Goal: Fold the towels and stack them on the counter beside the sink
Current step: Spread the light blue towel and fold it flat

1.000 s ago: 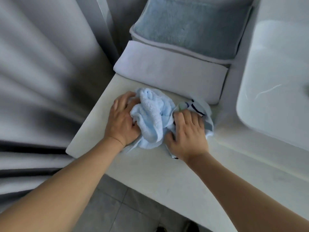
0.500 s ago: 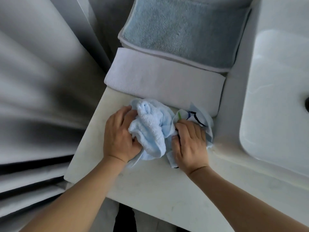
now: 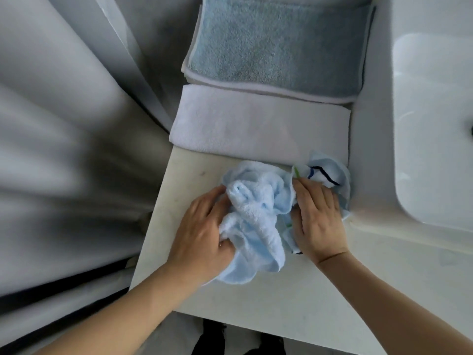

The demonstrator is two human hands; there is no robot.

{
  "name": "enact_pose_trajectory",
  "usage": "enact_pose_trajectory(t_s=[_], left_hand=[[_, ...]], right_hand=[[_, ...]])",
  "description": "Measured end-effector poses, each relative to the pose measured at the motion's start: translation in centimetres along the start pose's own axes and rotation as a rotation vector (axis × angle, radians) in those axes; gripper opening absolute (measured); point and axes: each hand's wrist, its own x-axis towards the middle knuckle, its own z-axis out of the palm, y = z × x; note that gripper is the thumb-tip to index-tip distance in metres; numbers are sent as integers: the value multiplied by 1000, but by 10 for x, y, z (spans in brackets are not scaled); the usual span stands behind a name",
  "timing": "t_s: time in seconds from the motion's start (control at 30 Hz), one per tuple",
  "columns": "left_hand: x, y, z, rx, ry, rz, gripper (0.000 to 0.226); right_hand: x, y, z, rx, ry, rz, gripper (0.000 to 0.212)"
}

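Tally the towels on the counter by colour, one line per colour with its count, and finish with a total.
Grey-blue towel, folded: 1
White towel, folded: 1
Light blue towel, crumpled, gripped by the left hand: 1
Pale printed towel, under the right hand: 1
Total: 4

A home bathroom: white sink [image 3: 432, 124] set in a pale counter [image 3: 320, 290], folded towels [image 3: 261, 126] alongside.
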Motion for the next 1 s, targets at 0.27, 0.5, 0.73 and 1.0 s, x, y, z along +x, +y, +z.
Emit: enact_pose_trajectory(t_s=[0.27,0.5,0.73,1.0], left_hand=[[59,71,-14,-5,153,288,44],[31,28,9,434,-18,151,16],[22,22,-14,233,3,-260,18],[76,43,-10,83,-136,-179,28]], right_hand=[[-1,2,1,103,66,109,40],[0,-2,-1,36,157,110,28],[1,-6,2,-89,184,266,38],[2,-2,4,-62,134,286,27]])
